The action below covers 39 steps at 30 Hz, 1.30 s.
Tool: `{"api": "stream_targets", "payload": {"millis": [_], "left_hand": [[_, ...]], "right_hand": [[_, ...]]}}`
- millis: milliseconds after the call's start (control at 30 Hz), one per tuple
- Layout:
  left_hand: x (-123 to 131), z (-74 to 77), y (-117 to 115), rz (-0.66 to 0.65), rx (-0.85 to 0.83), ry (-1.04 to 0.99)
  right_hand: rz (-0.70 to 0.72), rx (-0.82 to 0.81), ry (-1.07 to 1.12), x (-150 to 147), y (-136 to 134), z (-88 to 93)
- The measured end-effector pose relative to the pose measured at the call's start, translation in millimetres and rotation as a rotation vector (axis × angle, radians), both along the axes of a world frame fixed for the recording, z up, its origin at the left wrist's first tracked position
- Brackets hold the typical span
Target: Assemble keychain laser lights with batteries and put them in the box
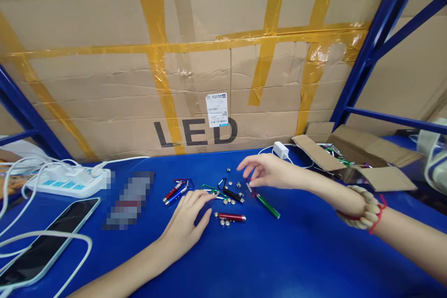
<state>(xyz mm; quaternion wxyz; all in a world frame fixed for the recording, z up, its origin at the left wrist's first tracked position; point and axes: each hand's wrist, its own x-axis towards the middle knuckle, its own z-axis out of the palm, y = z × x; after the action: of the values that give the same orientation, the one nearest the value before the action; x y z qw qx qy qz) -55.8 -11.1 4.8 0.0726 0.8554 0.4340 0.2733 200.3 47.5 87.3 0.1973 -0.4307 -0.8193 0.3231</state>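
Note:
Several small keychain flashlights lie on the blue table: a red one, a green one, a black one, and a red and blue pair. Small silver button cells are scattered among them. My left hand rests flat with its fingers stretched toward the green carabiner. My right hand, with a bead bracelet on the wrist, hovers over the pile and pinches the red clip end of the green flashlight.
A taped cardboard sheet marked LED stands behind. A white power strip with cables and a phone lie at left. An open cardboard box with more carabiners and a white charger are at right.

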Motion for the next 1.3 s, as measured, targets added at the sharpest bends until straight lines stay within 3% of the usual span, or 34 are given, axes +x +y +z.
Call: {"api": "stream_targets", "payload": {"millis": [200,533,767,900,1033,1133,1300], "left_hand": [[-6.9,-9.9,7.1,0.061,0.032,0.130],[-18.8,-5.7,23.2,0.078,0.032,0.052],[-16.4,-3.9,18.0,0.132,0.063,-0.095],[-8.7,1.6,6.7,0.004,-0.026,-0.240],[-4.8,-3.2,-0.9,-0.056,-0.144,-0.317],[-6.6,-7.9,-1.4,-0.067,-0.156,-0.311],[-6.0,-4.1,-2.7,-0.103,-0.136,-0.205]], "right_hand": [[0.134,-0.039,0.049,-39.8,-5.7,-23.7],[0.333,0.145,-0.039,-73.4,0.6,-38.3],[0.252,0.352,-0.032,-78.2,-7.3,-42.1],[0.227,0.427,-0.019,-70.7,-23.9,-42.0],[0.192,0.455,-0.051,-55.7,-42.2,-37.9],[0.012,0.484,-0.091,-23.0,-40.2,-26.2],[-0.730,0.541,-0.195,85.1,-4.5,-2.3]]}}
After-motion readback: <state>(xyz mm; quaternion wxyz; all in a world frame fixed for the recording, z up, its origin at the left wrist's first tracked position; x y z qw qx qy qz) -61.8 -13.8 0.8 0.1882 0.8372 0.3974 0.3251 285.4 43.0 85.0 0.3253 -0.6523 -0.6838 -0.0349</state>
